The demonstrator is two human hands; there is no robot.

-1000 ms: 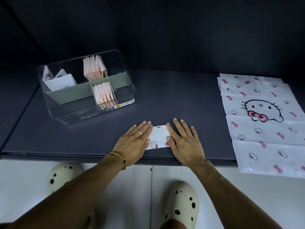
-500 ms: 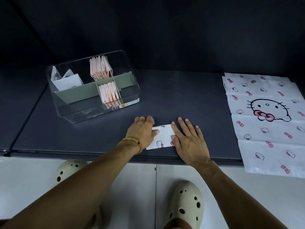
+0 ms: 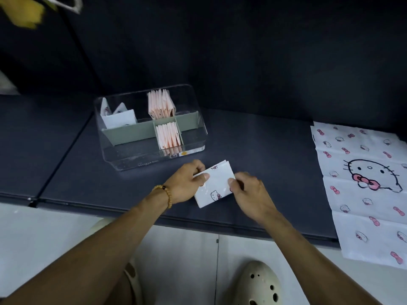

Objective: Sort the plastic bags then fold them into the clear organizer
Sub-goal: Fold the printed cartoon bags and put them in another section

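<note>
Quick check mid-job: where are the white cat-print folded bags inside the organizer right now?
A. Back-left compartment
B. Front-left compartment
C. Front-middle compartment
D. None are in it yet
A: the white folded bags stand in the organizer's back-left compartment, behind the grey divider; the pink bags fill the middle slots.

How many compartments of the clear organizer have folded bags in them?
3: white folded bags at back left, pink folded bags at back middle, more pink folded bags at front middle of the organizer.
</note>
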